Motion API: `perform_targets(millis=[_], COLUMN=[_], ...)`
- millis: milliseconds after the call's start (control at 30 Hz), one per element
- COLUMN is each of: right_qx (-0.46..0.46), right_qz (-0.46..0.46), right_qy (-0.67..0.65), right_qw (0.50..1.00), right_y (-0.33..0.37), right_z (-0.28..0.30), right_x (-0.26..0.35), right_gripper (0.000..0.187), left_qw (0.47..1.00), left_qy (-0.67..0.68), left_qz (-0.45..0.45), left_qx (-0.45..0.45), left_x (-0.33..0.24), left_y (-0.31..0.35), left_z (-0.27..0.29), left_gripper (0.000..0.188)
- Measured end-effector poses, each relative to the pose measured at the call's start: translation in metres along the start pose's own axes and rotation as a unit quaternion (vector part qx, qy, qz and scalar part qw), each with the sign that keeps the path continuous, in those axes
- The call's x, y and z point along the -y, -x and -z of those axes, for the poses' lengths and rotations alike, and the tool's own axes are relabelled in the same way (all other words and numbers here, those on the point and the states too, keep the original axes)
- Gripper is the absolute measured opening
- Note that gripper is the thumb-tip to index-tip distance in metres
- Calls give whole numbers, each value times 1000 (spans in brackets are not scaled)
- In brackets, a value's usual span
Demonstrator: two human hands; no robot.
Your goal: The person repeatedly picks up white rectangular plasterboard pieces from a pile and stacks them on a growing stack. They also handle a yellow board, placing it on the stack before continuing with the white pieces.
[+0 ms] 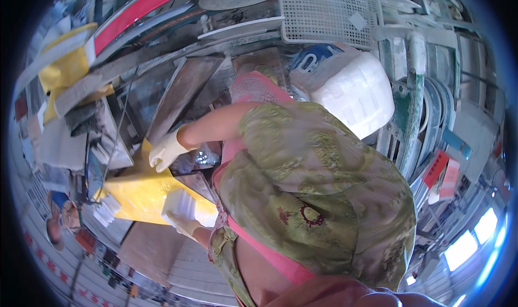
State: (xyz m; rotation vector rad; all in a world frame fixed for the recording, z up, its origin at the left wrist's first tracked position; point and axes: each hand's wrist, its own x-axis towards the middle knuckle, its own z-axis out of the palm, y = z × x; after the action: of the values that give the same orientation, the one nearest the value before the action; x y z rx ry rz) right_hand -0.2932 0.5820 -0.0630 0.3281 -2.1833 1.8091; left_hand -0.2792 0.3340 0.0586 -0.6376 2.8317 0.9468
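My right hand [166, 151], in a cream glove, hangs over the upper edge of a shiny yellow sheet [143, 191]. Its fingers point down and look loosely spread, with nothing visible in them. Lower in the picture, my left hand [183, 224], gloved alike, grips a white rectangular block [179, 204] from its edge, over the yellow sheet. The block's material cannot be made out. Several small white pieces [107, 210] sit at the sheet's left end. Crumpled clear plastic [206, 158] shows close to my right wrist.
My green patterned garment fills the middle. A large white wrapped bundle [353, 93] and a perforated white plastic basket [330, 15] stand above it. Brown boards [183, 93] lean near my right arm. Another person [62, 220] is at the far left. Green metal framing [413, 102] runs along the right.
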Motion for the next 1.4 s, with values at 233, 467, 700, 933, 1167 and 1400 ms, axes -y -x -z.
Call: perform_targets(millis=[233, 467, 700, 933, 1167, 1400], right_qx=[-94, -59, -94, -118, -101, -48], right_qz=[-34, -100, -81, -76, -191, -129], right_qy=[-41, 75, 163, 553, 591, 615], right_qw=[994, 990, 979, 821, 777, 777], right_y=[29, 8, -54, -175, -240, -212], right_z=[117, 230, 291, 365, 348, 352], right_x=[25, 11, -36, -91, -129, -140], right_gripper=[42, 44, 38, 59, 89, 81], left_qw=[988, 952, 951, 947, 956, 972], left_qy=[149, 306, 296, 311, 257, 175], left_qz=[-35, 3, 46, -3, -7, 39], left_qx=[-9, -31, -75, -75, -143, -150], left_x=[9, 7, -3, 21, 58, 66], left_y=[2, 18, 21, 2, -18, -24], left_z=[5, -4, -1, -4, -10, -7], left_gripper=[59, 71, 70, 68, 66, 94])
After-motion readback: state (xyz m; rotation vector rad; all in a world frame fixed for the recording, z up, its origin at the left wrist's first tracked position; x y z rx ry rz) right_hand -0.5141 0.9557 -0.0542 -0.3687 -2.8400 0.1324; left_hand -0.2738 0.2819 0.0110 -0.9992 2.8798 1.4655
